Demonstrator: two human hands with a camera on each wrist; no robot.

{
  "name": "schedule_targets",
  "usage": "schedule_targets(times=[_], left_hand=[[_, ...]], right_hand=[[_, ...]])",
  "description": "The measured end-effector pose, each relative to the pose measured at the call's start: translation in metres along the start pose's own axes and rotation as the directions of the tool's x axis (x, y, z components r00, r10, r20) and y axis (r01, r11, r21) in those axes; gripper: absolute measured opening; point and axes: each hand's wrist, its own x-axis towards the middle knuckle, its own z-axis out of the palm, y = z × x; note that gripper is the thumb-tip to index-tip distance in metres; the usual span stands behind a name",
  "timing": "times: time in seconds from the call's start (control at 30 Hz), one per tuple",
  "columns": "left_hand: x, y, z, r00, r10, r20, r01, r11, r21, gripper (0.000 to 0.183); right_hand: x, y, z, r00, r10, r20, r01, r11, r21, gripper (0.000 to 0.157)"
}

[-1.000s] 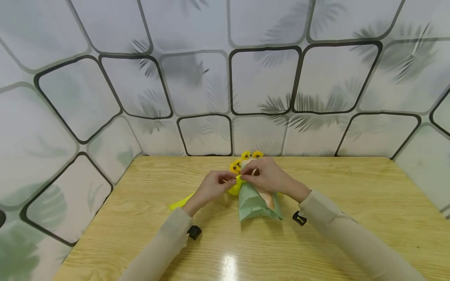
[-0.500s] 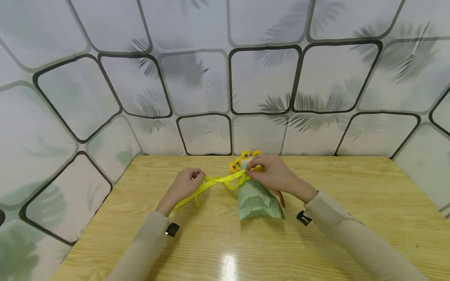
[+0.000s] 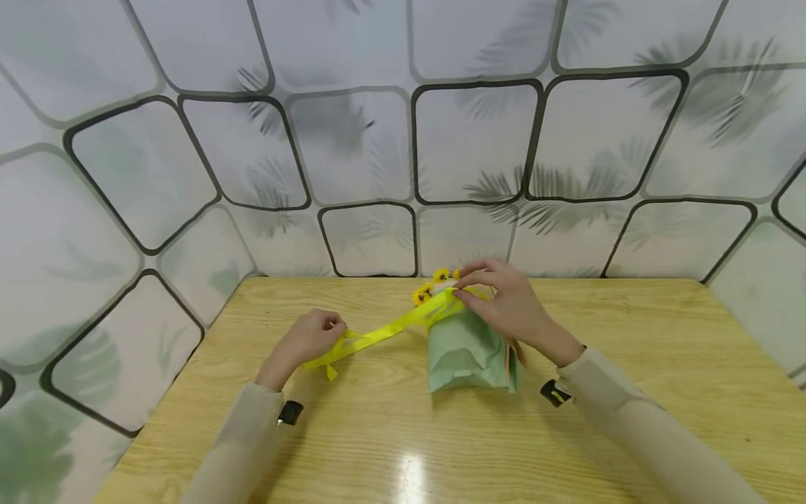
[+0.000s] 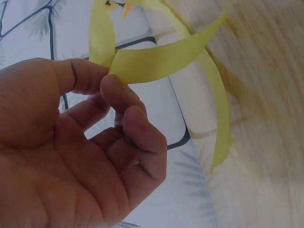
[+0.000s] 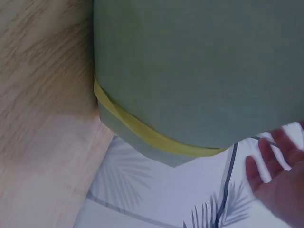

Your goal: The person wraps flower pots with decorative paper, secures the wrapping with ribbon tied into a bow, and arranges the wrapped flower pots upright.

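Note:
A bouquet of small yellow sunflowers (image 3: pixel 422 294) lies on the table in pale green wrapping paper (image 3: pixel 462 353), blooms toward the wall. My left hand (image 3: pixel 310 337), left of the bouquet, pinches a yellow ribbon (image 3: pixel 390 330) between thumb and index finger; loose tails hang from it. At the neck of the wrap, my right hand (image 3: pixel 506 301) pinches the ribbon with thumb and fingertips. The ribbon spans from hand to hand. In the right wrist view a ribbon band (image 5: pixel 156 140) crosses the green paper, whose bulk hides most of the right fingertips.
The wooden table (image 3: pixel 378 434) ends at a patterned wall covering (image 3: pixel 475 147) just behind the flowers. A black wrist device (image 3: pixel 290 412) sits at the left cuff and another black device (image 3: pixel 554 393) at the right cuff.
My left hand has moved left, away from the bouquet, drawing the ribbon out into a long strip. My right hand has shifted slightly right and up, and the wrap has turned a little.

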Motion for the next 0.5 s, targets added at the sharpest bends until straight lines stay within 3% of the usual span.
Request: schedule_targets(times=[0.13, 0.3, 0.37, 0.43, 0.5], left_hand=[[-0.002, 0.001, -0.002, 1.000, 0.006, 0.003, -0.006, 1.000, -0.005, 0.026], [-0.005, 0.002, -0.004, 0.998, 0.037, 0.042, -0.038, 0.999, 0.008, 0.027], [-0.007, 0.006, -0.005, 0.996, 0.081, 0.045, -0.082, 0.997, 0.010, 0.028], [-0.008, 0.013, -0.004, 0.988, 0.152, 0.005, -0.151, 0.988, -0.005, 0.028], [-0.010, 0.025, 0.001, 0.963, 0.263, -0.057, -0.265, 0.964, -0.025, 0.026]], right_hand=[[-0.005, 0.002, -0.009, 0.996, 0.089, 0.017, -0.088, 0.995, -0.045, 0.003], [-0.011, 0.001, -0.015, 0.968, 0.230, 0.101, -0.226, 0.973, -0.050, 0.007], [-0.012, 0.000, -0.014, 0.962, 0.249, 0.111, -0.246, 0.968, -0.038, 0.008], [-0.013, -0.001, -0.013, 0.960, 0.254, 0.115, -0.254, 0.967, -0.021, 0.008], [-0.013, -0.002, -0.011, 0.960, 0.257, 0.111, -0.258, 0.966, -0.007, 0.008]])
